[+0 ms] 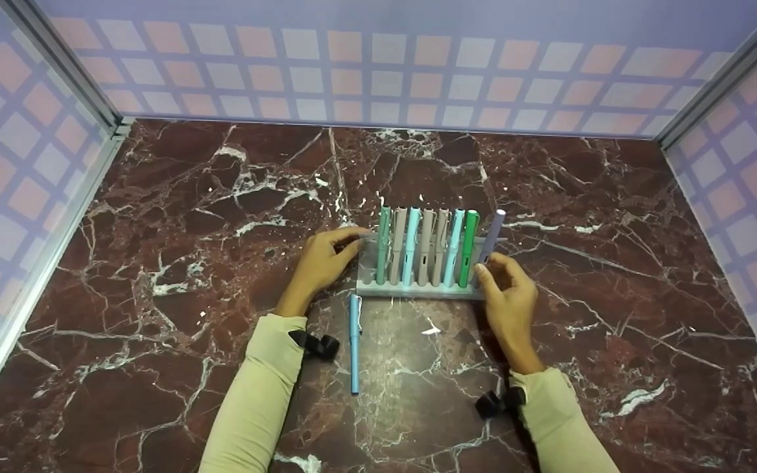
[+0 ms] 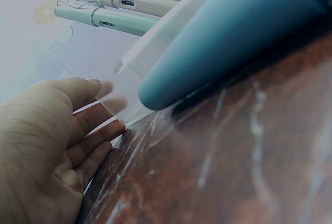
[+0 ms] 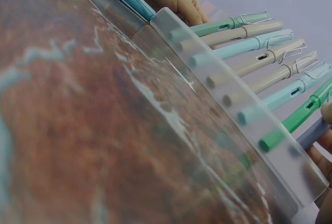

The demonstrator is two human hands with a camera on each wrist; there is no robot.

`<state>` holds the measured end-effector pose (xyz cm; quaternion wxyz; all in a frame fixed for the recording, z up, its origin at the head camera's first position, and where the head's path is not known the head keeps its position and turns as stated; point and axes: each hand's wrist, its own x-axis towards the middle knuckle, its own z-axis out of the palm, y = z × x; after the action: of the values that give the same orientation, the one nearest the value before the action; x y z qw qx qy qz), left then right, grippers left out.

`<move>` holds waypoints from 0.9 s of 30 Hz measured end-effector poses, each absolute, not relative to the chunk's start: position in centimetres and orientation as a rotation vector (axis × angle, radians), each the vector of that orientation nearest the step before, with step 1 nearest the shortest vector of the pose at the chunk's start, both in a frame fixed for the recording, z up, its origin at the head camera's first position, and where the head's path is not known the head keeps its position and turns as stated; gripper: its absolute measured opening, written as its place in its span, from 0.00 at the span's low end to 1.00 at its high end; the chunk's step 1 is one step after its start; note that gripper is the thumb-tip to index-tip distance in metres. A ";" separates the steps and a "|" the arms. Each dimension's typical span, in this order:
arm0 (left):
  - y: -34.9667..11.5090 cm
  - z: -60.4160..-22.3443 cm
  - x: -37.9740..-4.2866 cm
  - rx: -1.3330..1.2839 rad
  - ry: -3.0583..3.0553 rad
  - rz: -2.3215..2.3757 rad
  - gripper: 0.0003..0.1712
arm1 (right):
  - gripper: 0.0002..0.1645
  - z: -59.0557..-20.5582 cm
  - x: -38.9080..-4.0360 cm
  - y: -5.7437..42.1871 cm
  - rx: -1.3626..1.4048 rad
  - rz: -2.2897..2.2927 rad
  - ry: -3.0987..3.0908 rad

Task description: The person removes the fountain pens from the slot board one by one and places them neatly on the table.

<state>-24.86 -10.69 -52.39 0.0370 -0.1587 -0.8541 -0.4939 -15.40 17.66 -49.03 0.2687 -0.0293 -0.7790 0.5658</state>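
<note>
A clear acrylic pen stand (image 1: pixel 428 291) holds a row of several capped pens: dull green, taupe, light blue and bright green (image 1: pixel 468 249). My left hand (image 1: pixel 326 259) grips the stand's left side panel (image 2: pixel 96 53), with fingertips showing through the clear plastic. At the right end, my right hand (image 1: pixel 511 299) pinches a purple pen (image 1: pixel 494 230) low on its body. That pen leans to the right, its lower end at the stand's base in the right wrist view. A blue pen (image 1: pixel 354 345) lies on the table before the stand's left front corner.
The stand is on a dark red marbled tabletop (image 1: pixel 221 394). Checked panels (image 1: pixel 385 72) close off the back and both sides, with metal rails (image 1: pixel 723 69) at the corners. A black wrist camera (image 1: pixel 316 345) sits on each sleeve.
</note>
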 end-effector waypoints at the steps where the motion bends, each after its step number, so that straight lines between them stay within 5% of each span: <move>1: -10.7 -52.4 -24.9 -0.488 -2.619 -1.517 0.14 | 0.12 -49.0 -15.4 17.7 -0.076 1.533 -2.096; 27: -10.7 -52.5 -25.0 -0.494 -2.611 -1.519 0.13 | 0.10 -49.1 -15.1 17.7 -0.012 1.443 -2.026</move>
<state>-24.96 -10.66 -52.49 0.0405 -0.1614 -0.8523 -0.4959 -15.08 17.70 -49.08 0.3215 -0.0045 -0.7712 0.5494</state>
